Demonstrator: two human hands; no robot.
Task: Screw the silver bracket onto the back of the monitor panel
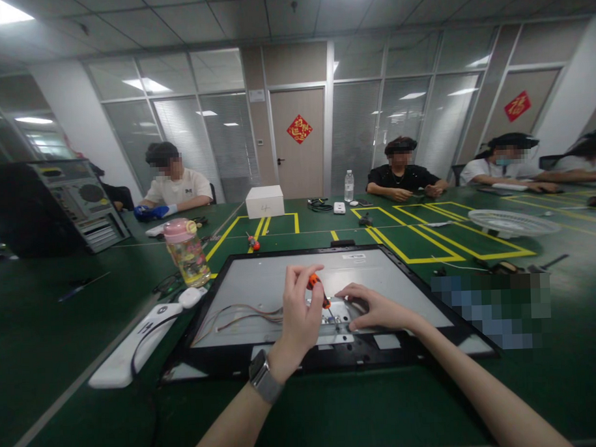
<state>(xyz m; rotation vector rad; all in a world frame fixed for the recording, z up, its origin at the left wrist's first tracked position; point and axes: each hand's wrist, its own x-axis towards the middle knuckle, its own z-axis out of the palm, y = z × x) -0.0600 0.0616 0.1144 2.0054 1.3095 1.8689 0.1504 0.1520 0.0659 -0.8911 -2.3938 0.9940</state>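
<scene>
A monitor panel (261, 283) lies face down on the green table, black frame around a grey metal back. Thin coloured wires (242, 313) run across its lower left. My left hand (298, 311), with a watch on the wrist, is closed round an orange-handled screwdriver (318, 289) whose tip points down at a small metal bracket (338, 323) near the panel's lower edge. My right hand (374, 307) rests on the panel just right of the bracket, fingers curled and pressed on the metal.
A pink-capped drink bottle (186, 252) stands left of the panel, by a white device with a black cable (131, 347). An open computer case (48, 205) sits far left. Further back: a white box (264, 201), another screwdriver (252, 241), a white fan grille (513, 221). Several people sit around the table.
</scene>
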